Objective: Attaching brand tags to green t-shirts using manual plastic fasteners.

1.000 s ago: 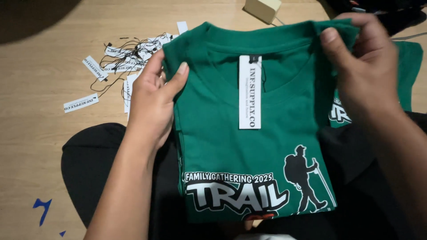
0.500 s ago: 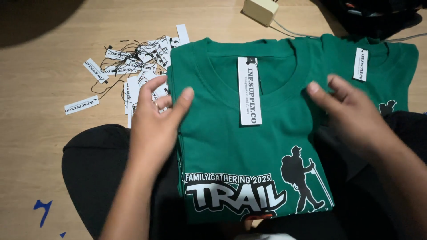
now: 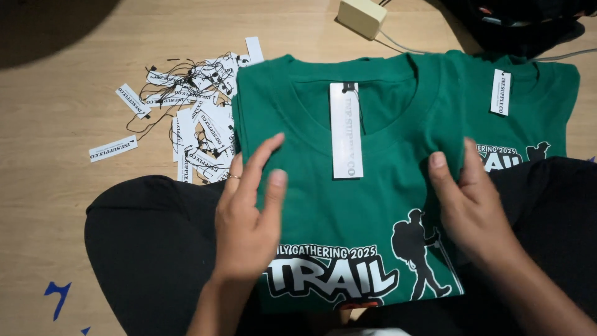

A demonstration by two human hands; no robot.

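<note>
While it lay folded across the person's lap, the green T-shirt (image 3: 373,205) showed its front upward, with a white and black print of a hiker and block lettering near the lower edge and a long white paper tag (image 3: 346,130) hanging from the collar down the chest. The left hand (image 3: 252,218) rested flat on the shirt's left side, fingers spread and open, gripping nothing, a thin ring visible on one finger. The right hand (image 3: 469,202) lay on the shirt's right edge with its fingers extended and the thumb apart; whether the fingertips pinched the fabric there could not be told. Under the shirt, dark trousers (image 3: 149,249) covered the person's crossed legs. Just beside the shirt on the right, partly tucked beneath it, lay a second green T-shirt (image 3: 528,112) with the same print and its own white tag (image 3: 500,92). To the left, on the wooden floor (image 3: 56,74), a loose heap of white tags with black strings (image 3: 186,112) was scattered, touching the folded shirt's left edge. Farther up sat a small cream box (image 3: 362,17) with a cable, and a dark bag (image 3: 528,22) filled the upper right corner.
</note>
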